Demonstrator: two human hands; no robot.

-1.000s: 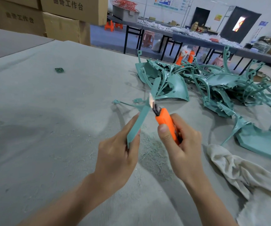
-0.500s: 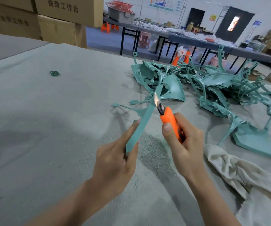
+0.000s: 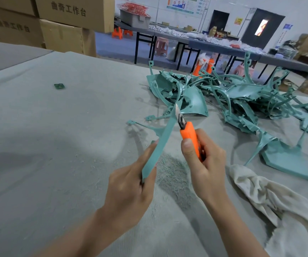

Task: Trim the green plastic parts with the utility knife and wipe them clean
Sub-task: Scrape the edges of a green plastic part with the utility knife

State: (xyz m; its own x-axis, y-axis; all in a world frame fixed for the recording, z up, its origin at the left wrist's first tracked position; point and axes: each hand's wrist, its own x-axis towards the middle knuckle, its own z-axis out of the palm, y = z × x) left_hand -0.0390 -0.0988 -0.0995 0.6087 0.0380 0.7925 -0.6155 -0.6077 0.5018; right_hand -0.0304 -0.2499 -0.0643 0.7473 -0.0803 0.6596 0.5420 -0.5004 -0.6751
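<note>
My left hand (image 3: 131, 188) grips the lower end of a long green plastic part (image 3: 163, 138), which stands tilted up and away from me, with thin prongs branching off to its left. My right hand (image 3: 205, 164) grips an orange utility knife (image 3: 190, 138). Its bare blade lies against the right edge of the part, near the upper end. A pile of green plastic parts (image 3: 233, 97) lies on the table behind the knife. A crumpled off-white cloth (image 3: 271, 199) lies at the right, beside my right forearm.
The grey felt-covered table (image 3: 56, 145) carries fine shavings below my hands and one small green scrap (image 3: 59, 86) at the far left. Cardboard boxes (image 3: 66, 19) stand past the far left edge. Long dark tables (image 3: 223, 47) and stools fill the room behind.
The knife blade has slid up along the part's right edge, away from me. My left hand keeps its grip on the part.
</note>
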